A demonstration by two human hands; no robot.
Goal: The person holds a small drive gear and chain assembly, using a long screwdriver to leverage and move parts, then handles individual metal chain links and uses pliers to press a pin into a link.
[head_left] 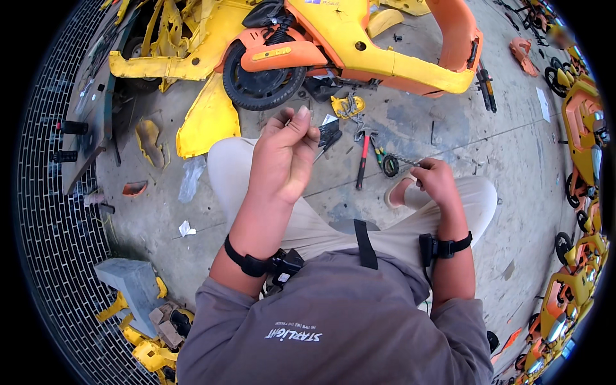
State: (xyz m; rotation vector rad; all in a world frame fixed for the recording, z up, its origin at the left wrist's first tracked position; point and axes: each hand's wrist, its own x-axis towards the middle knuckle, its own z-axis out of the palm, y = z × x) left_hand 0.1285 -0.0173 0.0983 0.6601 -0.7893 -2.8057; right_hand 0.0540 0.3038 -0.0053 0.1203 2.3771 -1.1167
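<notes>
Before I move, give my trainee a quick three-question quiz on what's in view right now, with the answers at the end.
1. True or false: the red-handled tool lies on the floor.
2. Which of the person's hands is nearer the black wheel? A, right; B, left.
3. Fill in the colour: the large scooter body is yellow and ____.

Key: 1, true. 2, B, the left hand. 3, orange.
</notes>
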